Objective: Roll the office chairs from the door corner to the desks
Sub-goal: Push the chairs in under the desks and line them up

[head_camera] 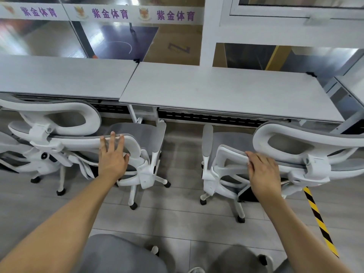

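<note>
Two white-framed office chairs with grey mesh stand side by side, facing a row of grey desks. My left hand [113, 154] rests on the top of the left chair's backrest [136, 148], fingers straight over its edge. My right hand [262, 170] grips the top edge of the right chair's backrest [228, 154], fingers curled over it. The left chair's seat [141, 133] sits near the gap between the left desk [59, 75] and the right desk [216, 91]. The right chair's seat lies just short of the right desk's front edge.
A glass wall with purple lettering runs behind the desks. Another desk [350, 83] stands at the far right. Part of a further chair [7, 146] shows at the left edge. Yellow-black tape [317, 217] crosses the floor at right. Grey shapes and casters [155, 250] lie at the bottom.
</note>
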